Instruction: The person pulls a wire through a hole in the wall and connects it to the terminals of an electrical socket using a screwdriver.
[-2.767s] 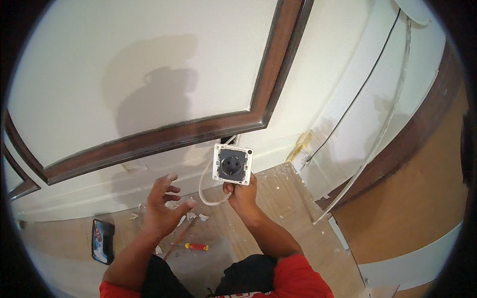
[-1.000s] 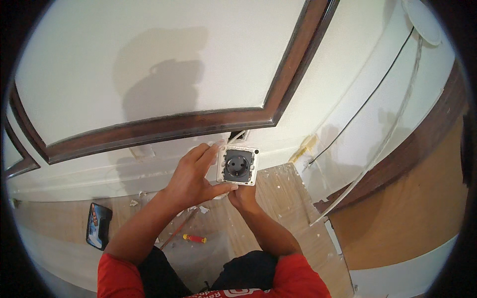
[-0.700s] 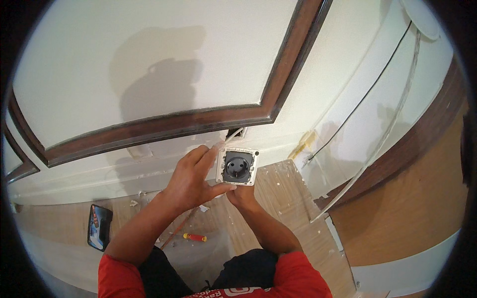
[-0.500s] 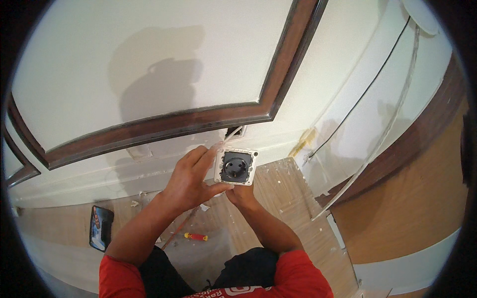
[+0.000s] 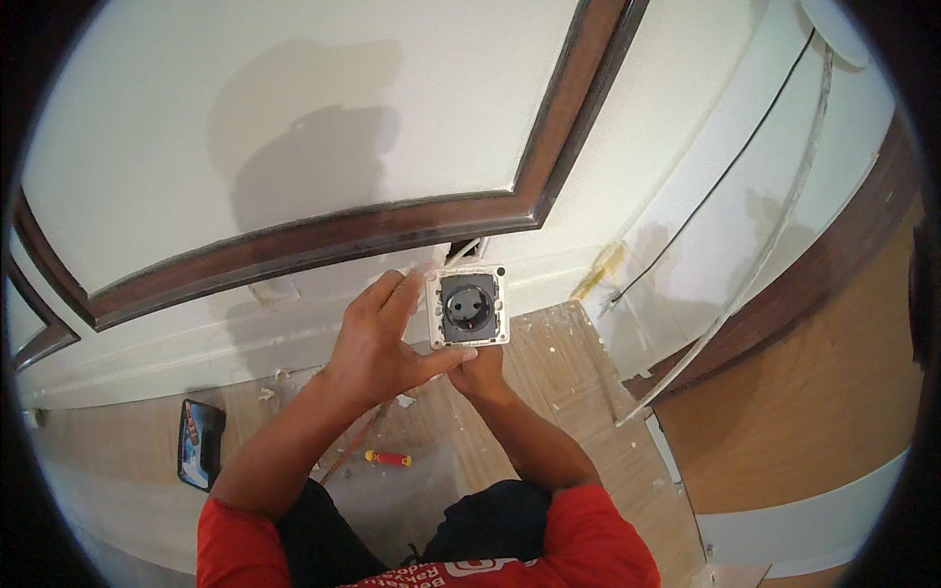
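Note:
A power socket (image 5: 469, 308) with a black-grey round insert and a white square frame faces up toward me, close in front of the wall. My left hand (image 5: 376, 340) grips it, fingers along its left edge and thumb at the lower edge. Below the socket is my right hand (image 5: 479, 371), its fingers mostly hidden behind the frame, so its hold is unclear. Just above, a dark wall opening (image 5: 459, 252) shows, with a pale cable (image 5: 465, 251) leading out of it toward the socket's back.
A red-and-yellow screwdriver handle (image 5: 388, 458) lies on the wood-look floor, amid white debris. Farther left is a black case or package (image 5: 201, 444). Brown moulding (image 5: 392, 223) frames the wall panel. At right, a thin black cable (image 5: 720, 176) runs down beside a wooden panel (image 5: 799, 392).
Both hands and the socket have shifted slightly up toward the wall opening, which the socket now covers more of. The socket sits a little straighter.

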### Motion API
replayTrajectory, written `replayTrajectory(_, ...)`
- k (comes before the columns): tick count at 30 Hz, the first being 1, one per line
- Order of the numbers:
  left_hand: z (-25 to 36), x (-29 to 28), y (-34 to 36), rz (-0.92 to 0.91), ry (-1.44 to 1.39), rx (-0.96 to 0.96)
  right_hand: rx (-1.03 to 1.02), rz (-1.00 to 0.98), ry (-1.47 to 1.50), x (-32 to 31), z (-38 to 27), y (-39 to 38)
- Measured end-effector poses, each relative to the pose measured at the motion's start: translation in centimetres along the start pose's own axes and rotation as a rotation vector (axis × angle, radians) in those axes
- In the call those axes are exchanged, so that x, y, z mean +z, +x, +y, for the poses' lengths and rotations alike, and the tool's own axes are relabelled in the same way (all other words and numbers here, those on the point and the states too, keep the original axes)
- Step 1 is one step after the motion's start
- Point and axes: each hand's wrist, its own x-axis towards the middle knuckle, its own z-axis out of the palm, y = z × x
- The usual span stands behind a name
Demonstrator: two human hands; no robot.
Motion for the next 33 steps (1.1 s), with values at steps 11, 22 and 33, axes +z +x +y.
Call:
replayTrajectory(11,0.0,-0.6,0.4,0.027,-0.016,-0.042,0.525,-0.048,1.078,-0.3,2.1,-0.3)
replayTrajectory(22,-1.3,-0.4,-0.4,0.053,-0.033,0.021,0.496,0.321,1.111,1.7,-3.5,1.4)
replayTrajectory(33,-1.2,-0.4,-0.1,0.055,-0.012,0.049,0.407,0.1,0.942,0.8,-2.2,0.8)
